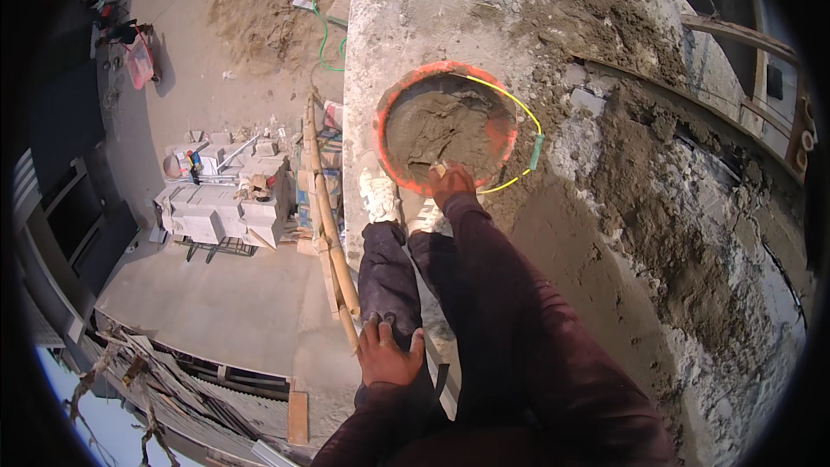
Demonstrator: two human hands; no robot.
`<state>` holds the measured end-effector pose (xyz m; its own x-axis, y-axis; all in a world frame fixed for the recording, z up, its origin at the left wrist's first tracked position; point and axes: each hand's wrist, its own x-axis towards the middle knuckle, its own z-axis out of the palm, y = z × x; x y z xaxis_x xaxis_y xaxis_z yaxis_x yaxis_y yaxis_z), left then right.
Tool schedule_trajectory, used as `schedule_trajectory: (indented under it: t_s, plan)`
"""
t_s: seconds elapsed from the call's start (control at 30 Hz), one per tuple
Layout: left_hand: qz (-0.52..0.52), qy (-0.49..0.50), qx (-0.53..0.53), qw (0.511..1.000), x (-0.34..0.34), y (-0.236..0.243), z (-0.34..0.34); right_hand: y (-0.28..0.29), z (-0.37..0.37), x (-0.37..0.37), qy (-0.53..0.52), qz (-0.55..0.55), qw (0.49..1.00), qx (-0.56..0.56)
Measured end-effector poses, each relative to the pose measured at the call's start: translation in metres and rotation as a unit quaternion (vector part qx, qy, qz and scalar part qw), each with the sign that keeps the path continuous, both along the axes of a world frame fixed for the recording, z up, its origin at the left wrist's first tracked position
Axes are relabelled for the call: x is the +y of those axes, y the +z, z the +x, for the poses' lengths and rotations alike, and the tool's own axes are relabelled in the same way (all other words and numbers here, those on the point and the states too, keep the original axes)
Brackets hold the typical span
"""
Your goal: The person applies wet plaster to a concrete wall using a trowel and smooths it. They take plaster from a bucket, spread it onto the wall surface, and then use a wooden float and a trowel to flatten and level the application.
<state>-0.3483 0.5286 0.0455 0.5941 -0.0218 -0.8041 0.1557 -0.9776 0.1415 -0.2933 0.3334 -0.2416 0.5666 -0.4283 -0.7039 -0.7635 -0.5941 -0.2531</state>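
Before my feet stands an orange bucket (379, 125) with wet grey mortar (441, 125) in it. Its yellow wire handle (519, 104) with a green grip hangs out over the right side. At the near rim my right hand (454, 183) is closed round a tool with a pale handle (442, 169); the working end is hidden, so its kind is unclear. My left hand (389, 355) lies on my left knee, fingers stretched out, holding nothing. My pale, mortar-stained shoes (379, 195) are close against the bucket's near side.
I am on a raised concrete ledge (406, 0) that drops off on the left, with bamboo poles (322, 207) along its edge. Below are stacked pale blocks (207, 216), a red wheelbarrow (138, 60) and a green hose (324, 35). Rough mortar (657, 138) covers the right side.
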Motion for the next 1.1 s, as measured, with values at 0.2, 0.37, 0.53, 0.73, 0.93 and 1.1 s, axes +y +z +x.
schedule_trajectory:
  t_s: [0.2,0.37,0.53,0.73,0.93,1.1]
  plan:
    - [-0.003,-0.004,0.000,1.000,0.001,-0.009,0.010,0.010,0.017,0.009,-0.155,0.019,0.987,-0.037]
    - [0.008,-0.047,0.023,0.999,0.000,-0.009,0.017,0.065,0.005,-0.012,-0.124,0.004,0.991,0.054]
    - [0.020,-0.086,0.039,0.995,-0.008,-0.004,0.020,0.156,0.016,-0.045,-0.101,0.024,0.994,-0.043]
    - [0.011,-0.163,0.019,0.986,-0.002,-0.008,0.019,0.207,0.038,-0.114,-0.065,0.098,0.966,-0.230]
    - [0.027,-0.162,0.059,0.985,-0.019,-0.004,0.055,0.124,0.031,-0.233,-0.310,0.528,0.789,-0.046]
    - [0.006,-0.169,0.003,0.986,-0.007,-0.010,0.059,0.104,-0.001,-0.275,-0.473,0.053,0.850,-0.227]
